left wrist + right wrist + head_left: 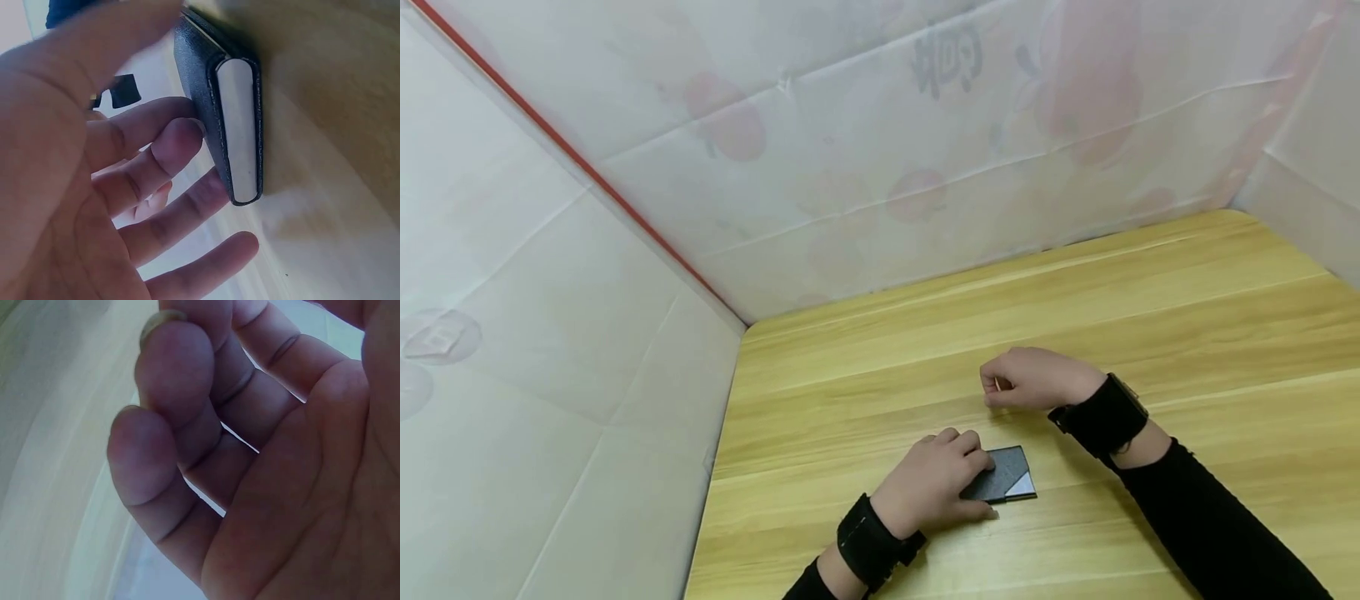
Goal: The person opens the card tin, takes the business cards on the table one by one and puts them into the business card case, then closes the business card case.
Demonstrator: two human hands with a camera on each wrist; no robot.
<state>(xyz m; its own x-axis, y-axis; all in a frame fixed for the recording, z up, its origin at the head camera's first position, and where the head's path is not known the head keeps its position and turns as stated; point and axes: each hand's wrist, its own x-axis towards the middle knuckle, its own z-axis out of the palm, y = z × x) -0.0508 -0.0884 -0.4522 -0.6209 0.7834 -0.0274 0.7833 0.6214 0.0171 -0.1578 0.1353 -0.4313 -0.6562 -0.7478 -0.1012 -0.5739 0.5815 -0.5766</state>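
Note:
A dark grey card case with a silver corner lies flat on the wooden table. Over its left part is my left hand, the thumb along the near edge and the index finger on the top face. From the left wrist, the case shows a black stitched cover and a pale metal end, with several fingertips against the cover. My right hand is held beyond the case and to its right, fingers loosely curled. Nothing shows within its fingers in the right wrist view.
The wood-grain table extends around both hands. Pale printed sheeting rises behind it, with more sheeting along the left side. Black straps circle both wrists.

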